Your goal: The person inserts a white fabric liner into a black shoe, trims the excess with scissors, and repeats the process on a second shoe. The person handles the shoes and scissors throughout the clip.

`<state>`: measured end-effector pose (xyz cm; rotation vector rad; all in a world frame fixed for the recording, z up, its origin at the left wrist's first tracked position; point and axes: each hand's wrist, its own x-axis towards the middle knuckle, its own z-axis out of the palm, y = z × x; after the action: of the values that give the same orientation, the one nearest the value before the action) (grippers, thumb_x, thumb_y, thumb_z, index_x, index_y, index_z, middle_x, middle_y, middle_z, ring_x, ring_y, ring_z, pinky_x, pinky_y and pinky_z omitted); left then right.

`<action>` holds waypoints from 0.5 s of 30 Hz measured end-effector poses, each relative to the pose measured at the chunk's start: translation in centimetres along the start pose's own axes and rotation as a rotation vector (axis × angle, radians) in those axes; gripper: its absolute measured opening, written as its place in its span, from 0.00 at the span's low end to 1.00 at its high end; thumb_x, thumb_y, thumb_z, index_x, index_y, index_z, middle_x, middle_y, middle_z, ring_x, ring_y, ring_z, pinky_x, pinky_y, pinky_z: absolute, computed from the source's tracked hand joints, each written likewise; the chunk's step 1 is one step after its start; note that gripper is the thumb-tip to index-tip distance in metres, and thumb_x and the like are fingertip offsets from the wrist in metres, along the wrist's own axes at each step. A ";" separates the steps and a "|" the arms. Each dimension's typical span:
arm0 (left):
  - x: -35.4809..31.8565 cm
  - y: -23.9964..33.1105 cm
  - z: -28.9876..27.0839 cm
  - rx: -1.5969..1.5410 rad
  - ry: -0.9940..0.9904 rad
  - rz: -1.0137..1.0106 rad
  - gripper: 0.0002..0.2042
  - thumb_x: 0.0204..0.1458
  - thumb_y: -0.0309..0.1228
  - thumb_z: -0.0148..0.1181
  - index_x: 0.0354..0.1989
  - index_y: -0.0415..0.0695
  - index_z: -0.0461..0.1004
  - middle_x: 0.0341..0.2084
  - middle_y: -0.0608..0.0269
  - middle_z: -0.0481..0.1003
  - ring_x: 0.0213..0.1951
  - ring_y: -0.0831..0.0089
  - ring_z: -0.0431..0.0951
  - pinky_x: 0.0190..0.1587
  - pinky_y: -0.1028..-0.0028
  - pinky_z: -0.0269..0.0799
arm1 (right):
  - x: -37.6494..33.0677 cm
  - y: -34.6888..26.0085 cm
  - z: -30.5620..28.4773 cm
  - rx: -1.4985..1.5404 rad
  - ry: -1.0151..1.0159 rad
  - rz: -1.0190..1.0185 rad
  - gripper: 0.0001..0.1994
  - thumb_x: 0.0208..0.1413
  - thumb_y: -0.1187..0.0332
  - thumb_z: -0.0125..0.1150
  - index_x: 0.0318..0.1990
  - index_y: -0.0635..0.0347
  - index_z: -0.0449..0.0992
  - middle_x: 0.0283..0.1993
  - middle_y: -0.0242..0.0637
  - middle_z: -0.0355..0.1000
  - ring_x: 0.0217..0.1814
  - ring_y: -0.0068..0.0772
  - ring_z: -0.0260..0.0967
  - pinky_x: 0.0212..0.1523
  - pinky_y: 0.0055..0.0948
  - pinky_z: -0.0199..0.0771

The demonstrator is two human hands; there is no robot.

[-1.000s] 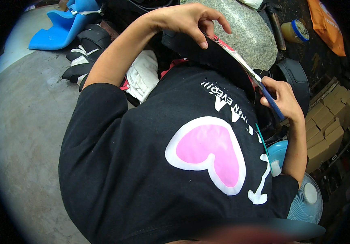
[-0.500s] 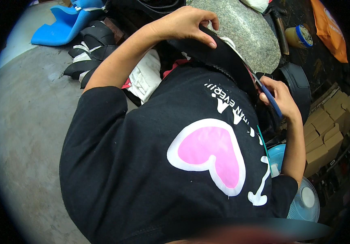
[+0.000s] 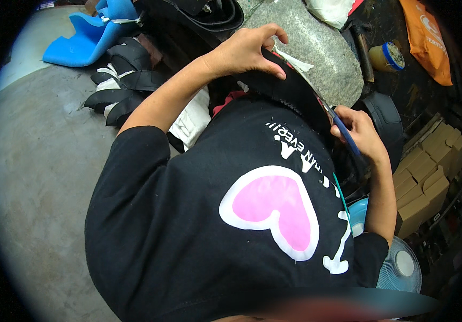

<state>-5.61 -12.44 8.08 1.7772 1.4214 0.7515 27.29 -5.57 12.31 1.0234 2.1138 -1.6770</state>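
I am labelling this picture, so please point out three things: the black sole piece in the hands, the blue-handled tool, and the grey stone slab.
black sole piece (image 3: 287, 88), head view, on its dark middle face.
blue-handled tool (image 3: 347, 138), head view, on the blue handle.
grey stone slab (image 3: 322, 48), head view, on its bare top.

Even, soft daylight; fisheye-bent, dark-vignetted edges; blurred bottom rim.

The left hand is raised with its fingers curled down, while the right hand is closed, elbow bent.
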 end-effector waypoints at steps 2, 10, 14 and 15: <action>-0.1 -0.2 0.0 -0.005 0.040 0.041 0.34 0.36 0.40 0.79 0.51 0.44 0.69 0.19 0.69 0.64 0.25 0.77 0.66 0.32 0.78 0.67 | 0.1 0.5 0.1 0.014 0.038 -0.041 0.17 0.53 0.56 0.68 0.32 0.63 0.77 0.21 0.30 0.70 0.23 0.18 0.67 0.27 0.23 0.67; 0.2 2.1 -1.1 0.094 -0.186 0.186 0.16 0.49 0.41 0.69 0.44 0.47 0.81 0.33 0.55 0.81 0.35 0.59 0.81 0.36 0.69 0.74 | 4.3 1.7 -1.5 -0.500 0.537 0.195 0.25 0.50 0.43 0.66 0.30 0.61 0.78 0.24 0.45 0.75 0.28 0.48 0.76 0.31 0.43 0.70; -0.2 5.0 -2.4 0.053 0.005 0.300 0.11 0.51 0.37 0.67 0.40 0.45 0.82 0.30 0.57 0.81 0.31 0.60 0.82 0.35 0.69 0.75 | 7.4 4.2 -2.6 -0.758 0.752 0.138 0.25 0.46 0.42 0.68 0.37 0.58 0.81 0.31 0.52 0.77 0.40 0.58 0.76 0.40 0.48 0.74; -0.4 5.0 -3.1 -0.006 0.079 0.263 0.11 0.53 0.36 0.66 0.39 0.43 0.82 0.31 0.55 0.81 0.32 0.62 0.82 0.37 0.71 0.75 | 8.2 5.2 -2.8 -0.810 0.746 0.179 0.27 0.45 0.43 0.69 0.39 0.61 0.81 0.33 0.54 0.78 0.41 0.58 0.77 0.41 0.47 0.75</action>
<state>-5.45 -12.88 13.93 1.9731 1.2463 0.9701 25.42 0.44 4.45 1.5824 2.6222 -0.2285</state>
